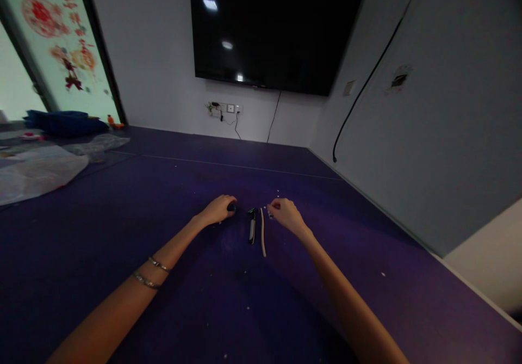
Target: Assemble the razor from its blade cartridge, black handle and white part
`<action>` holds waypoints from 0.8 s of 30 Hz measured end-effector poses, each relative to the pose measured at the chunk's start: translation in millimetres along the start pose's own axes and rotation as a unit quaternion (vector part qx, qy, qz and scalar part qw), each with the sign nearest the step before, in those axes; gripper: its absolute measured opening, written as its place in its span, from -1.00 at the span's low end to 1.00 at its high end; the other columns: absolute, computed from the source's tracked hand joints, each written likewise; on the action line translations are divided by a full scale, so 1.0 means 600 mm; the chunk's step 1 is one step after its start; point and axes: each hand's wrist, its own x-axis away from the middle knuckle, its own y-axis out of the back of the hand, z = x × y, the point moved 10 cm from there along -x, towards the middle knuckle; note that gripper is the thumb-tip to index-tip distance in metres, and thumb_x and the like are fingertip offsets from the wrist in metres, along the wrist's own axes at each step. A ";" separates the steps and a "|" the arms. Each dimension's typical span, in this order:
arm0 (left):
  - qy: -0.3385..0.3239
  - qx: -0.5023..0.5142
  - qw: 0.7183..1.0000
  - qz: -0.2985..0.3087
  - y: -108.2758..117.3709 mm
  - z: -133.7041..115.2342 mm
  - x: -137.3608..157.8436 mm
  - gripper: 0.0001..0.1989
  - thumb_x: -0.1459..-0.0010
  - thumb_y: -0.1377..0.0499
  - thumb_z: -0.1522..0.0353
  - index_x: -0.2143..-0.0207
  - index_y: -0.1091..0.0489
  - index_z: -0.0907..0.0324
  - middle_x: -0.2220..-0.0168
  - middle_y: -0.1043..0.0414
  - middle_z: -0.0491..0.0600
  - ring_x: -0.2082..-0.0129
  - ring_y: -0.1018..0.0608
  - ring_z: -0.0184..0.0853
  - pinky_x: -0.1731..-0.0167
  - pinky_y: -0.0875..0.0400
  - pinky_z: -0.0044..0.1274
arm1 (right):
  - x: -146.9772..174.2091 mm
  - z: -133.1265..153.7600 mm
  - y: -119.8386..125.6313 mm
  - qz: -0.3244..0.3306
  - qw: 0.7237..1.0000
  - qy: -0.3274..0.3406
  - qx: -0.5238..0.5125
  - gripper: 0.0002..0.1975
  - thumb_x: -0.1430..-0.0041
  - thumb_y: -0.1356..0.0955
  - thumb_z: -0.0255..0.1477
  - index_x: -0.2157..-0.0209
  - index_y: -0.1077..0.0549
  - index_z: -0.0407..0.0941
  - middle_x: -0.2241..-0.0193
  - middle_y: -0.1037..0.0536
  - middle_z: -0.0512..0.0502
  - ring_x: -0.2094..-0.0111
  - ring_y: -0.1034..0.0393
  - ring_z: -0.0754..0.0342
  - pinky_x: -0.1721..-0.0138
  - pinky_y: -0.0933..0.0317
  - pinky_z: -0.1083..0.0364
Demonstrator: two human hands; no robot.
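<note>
My left hand (218, 210) is curled around a small dark rounded object (231, 207), whose kind I cannot make out. To its right lies a slim black-and-grey handled tool (252, 228) with a short dark head at the far end, a little like a razor. Beside that tool is a thin beige strip or cord (262, 233), slightly bent. Over the surface on the right, my right hand (285, 213) has its fingertips pinched together. Just under those fingertips shows a small silvery piece (270, 215); whether they grip it is unclear.
White specks dot the purple surface (183, 277). Clear plastic sheeting (44, 171) and a dark blue cloth bundle (67, 123) lie at the far left. A television (277, 32) hangs on the back wall above sockets. A black cable (362, 92) dangles down the right wall.
</note>
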 end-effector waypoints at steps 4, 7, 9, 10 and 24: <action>-0.068 0.011 0.996 -0.062 0.036 -0.066 0.000 -0.64 0.01 -0.17 0.39 0.10 -0.32 0.18 0.08 -0.36 0.04 0.04 -0.35 -0.25 0.01 -0.20 -0.40 | -0.010 0.009 -0.027 0.013 0.984 0.028 -0.178 -0.85 0.01 -0.29 -0.41 0.38 -0.44 -0.17 0.45 -0.50 -0.06 0.42 -0.39 0.12 0.46 -0.26 0.18; -0.114 0.014 0.989 -0.096 0.058 -0.119 0.006 -0.62 -0.03 -0.14 0.38 0.06 -0.27 0.18 0.07 -0.34 0.02 0.03 -0.33 -0.28 -0.01 -0.20 -0.42 | -0.010 0.008 -0.054 0.048 0.947 -0.012 -0.318 -0.84 0.04 -0.32 -0.43 0.35 -0.38 -0.17 0.48 -0.47 -0.02 0.49 -0.37 0.16 0.55 -0.28 0.20; -0.131 0.017 0.985 -0.108 0.067 -0.145 0.010 -0.62 -0.04 -0.13 0.38 0.05 -0.26 0.18 0.07 -0.33 0.01 0.03 -0.33 -0.29 -0.01 -0.20 -0.41 | -0.005 0.010 -0.066 0.068 0.917 -0.039 -0.390 -0.82 0.05 -0.34 -0.47 0.33 -0.35 -0.16 0.49 -0.48 0.00 0.50 -0.38 0.18 0.54 -0.29 0.20; -0.135 0.019 0.984 -0.112 0.069 -0.154 0.012 -0.63 -0.04 -0.13 0.39 0.05 -0.26 0.17 0.08 -0.33 0.01 0.03 -0.33 -0.28 -0.01 -0.21 -0.40 | -0.003 0.012 -0.069 0.074 0.904 -0.049 -0.418 -0.81 0.05 -0.35 -0.48 0.32 -0.33 -0.15 0.49 -0.48 0.00 0.51 -0.39 0.18 0.52 -0.30 0.20; -0.136 0.036 0.980 -0.140 0.069 -0.174 0.018 -0.65 -0.05 -0.12 0.37 0.07 -0.24 0.15 0.09 -0.31 0.02 0.03 -0.32 -0.24 0.01 -0.21 -0.33 | 0.012 0.026 -0.060 0.087 0.854 -0.060 -0.509 -0.73 0.14 -0.42 -0.47 0.32 -0.35 -0.16 0.52 -0.51 -0.02 0.47 -0.45 0.14 0.41 -0.33 0.16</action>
